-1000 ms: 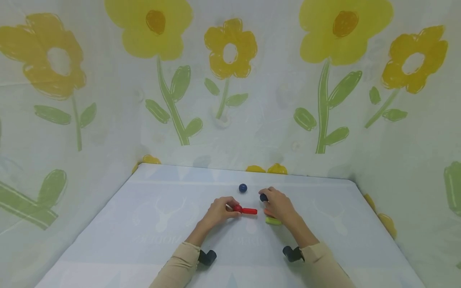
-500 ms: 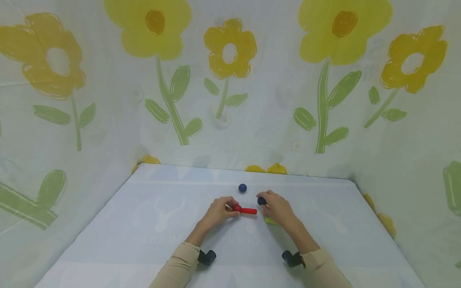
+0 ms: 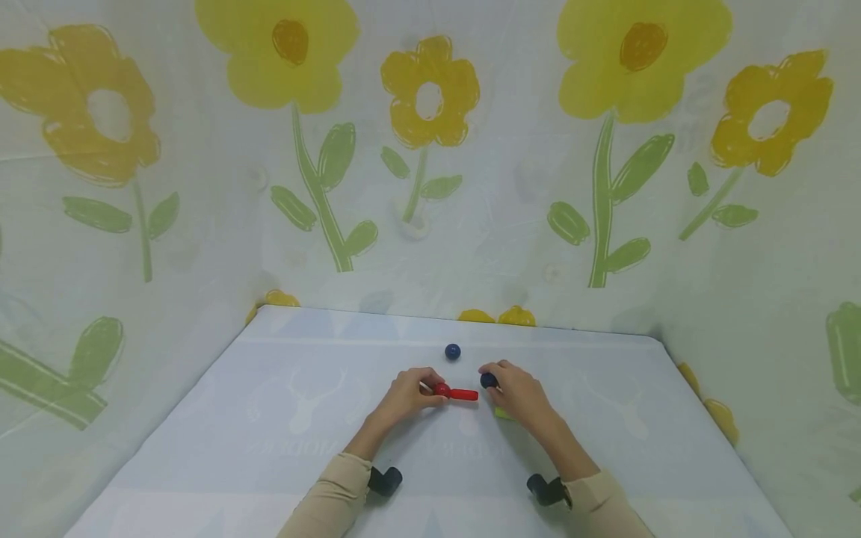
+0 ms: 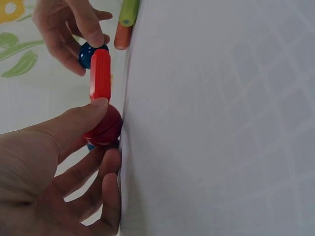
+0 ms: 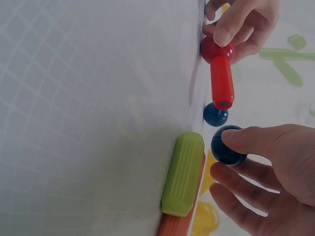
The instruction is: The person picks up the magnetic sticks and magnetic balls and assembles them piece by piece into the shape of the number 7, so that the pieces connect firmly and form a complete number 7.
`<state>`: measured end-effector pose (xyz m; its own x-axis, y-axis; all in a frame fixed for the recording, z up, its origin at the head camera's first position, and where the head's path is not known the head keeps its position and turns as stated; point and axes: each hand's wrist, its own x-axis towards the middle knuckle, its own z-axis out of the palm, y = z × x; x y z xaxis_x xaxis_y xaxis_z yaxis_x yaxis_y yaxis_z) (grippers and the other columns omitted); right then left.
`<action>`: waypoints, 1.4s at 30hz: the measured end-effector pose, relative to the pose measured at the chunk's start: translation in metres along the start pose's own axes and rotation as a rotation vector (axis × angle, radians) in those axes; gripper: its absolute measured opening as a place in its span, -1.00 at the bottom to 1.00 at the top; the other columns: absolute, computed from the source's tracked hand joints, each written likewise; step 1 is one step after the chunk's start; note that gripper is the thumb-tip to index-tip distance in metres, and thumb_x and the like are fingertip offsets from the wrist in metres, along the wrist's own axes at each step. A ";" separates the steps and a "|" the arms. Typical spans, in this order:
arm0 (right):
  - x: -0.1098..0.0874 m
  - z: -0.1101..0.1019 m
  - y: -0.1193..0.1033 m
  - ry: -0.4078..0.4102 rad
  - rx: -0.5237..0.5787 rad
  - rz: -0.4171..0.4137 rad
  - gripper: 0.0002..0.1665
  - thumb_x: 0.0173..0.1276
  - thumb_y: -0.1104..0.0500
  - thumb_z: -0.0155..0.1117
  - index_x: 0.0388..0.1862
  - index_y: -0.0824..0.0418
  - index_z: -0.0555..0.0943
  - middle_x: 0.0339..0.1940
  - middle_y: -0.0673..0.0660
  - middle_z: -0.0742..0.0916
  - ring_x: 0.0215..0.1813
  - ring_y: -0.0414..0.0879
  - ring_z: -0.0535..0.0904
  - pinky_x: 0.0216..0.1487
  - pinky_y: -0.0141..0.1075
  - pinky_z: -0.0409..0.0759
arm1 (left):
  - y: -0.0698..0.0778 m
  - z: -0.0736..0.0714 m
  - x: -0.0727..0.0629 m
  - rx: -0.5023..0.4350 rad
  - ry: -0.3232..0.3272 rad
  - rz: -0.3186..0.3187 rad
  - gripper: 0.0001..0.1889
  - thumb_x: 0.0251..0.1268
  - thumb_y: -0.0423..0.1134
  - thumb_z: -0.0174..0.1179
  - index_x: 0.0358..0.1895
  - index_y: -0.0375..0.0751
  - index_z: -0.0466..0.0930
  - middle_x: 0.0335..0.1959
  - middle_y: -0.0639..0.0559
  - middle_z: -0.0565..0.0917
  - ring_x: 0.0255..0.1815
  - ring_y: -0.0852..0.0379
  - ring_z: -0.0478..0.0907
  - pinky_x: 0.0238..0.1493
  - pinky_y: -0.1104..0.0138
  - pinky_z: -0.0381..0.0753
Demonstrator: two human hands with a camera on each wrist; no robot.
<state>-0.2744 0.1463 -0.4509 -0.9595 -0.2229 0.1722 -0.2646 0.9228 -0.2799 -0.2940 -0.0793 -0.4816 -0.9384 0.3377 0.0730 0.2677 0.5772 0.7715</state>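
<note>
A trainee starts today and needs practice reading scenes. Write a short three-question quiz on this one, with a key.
1. True or false: the left hand pinches a red ball.
2. How many blue balls are in view?
3. Fill in: the green stick lies next to the ____.

Key:
1. True.
2. Two: one held by the right hand, the other on the table.
3. Orange stick.

Creased beige sleeves (image 3: pixel 328 495), cuffs (image 3: pixel 587 487) ending on forearms; stubby black angled device (image 3: pixel 386 482) beside each cuff.
</note>
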 end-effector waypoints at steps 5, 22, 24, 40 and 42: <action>-0.002 0.001 0.000 -0.005 0.018 0.003 -0.59 0.24 0.19 0.43 0.08 0.06 0.64 -0.02 0.14 0.72 0.00 0.01 0.67 0.04 -0.11 0.68 | 0.000 -0.001 -0.001 0.003 -0.003 0.003 -0.77 0.15 -0.21 0.41 -0.11 -0.01 0.69 -0.21 0.08 0.72 -0.24 0.17 0.57 -0.15 0.35 0.64; -0.007 0.006 -0.008 0.010 0.038 -0.044 -0.58 0.21 0.21 0.45 0.08 0.05 0.65 -0.02 0.15 0.72 0.00 0.02 0.69 0.01 -0.16 0.70 | 0.002 -0.005 -0.003 0.004 -0.010 0.020 -0.75 0.14 -0.23 0.42 -0.10 -0.06 0.69 -0.20 0.05 0.73 -0.24 0.16 0.58 -0.12 0.33 0.65; -0.008 0.006 -0.008 0.012 0.041 -0.042 -0.57 0.21 0.21 0.45 0.08 0.05 0.64 0.00 0.15 0.72 0.01 0.02 0.69 0.01 -0.16 0.70 | 0.002 -0.006 -0.003 0.007 -0.009 0.020 -0.75 0.14 -0.24 0.42 -0.09 -0.06 0.69 -0.20 0.04 0.73 -0.24 0.16 0.58 -0.13 0.33 0.66; -0.013 0.004 -0.004 0.006 0.057 -0.029 -0.60 0.21 0.16 0.46 0.06 0.05 0.67 -0.07 0.13 0.73 -0.11 -0.04 0.68 -0.03 -0.18 0.71 | 0.003 -0.005 -0.002 0.003 -0.010 -0.006 -0.75 0.16 -0.23 0.41 -0.09 -0.08 0.69 -0.19 0.04 0.72 -0.22 0.15 0.57 -0.13 0.32 0.66; -0.014 0.004 -0.005 0.002 0.055 -0.029 -0.60 0.20 0.16 0.46 0.05 0.05 0.67 -0.07 0.13 0.73 -0.13 -0.05 0.67 -0.04 -0.19 0.71 | 0.003 -0.006 -0.002 0.002 -0.010 -0.004 -0.75 0.16 -0.23 0.40 -0.09 -0.08 0.69 -0.19 0.04 0.72 -0.21 0.15 0.57 -0.12 0.32 0.66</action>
<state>-0.2606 0.1438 -0.4557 -0.9513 -0.2482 0.1828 -0.2968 0.8974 -0.3264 -0.2925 -0.0826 -0.4763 -0.9371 0.3431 0.0637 0.2646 0.5798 0.7706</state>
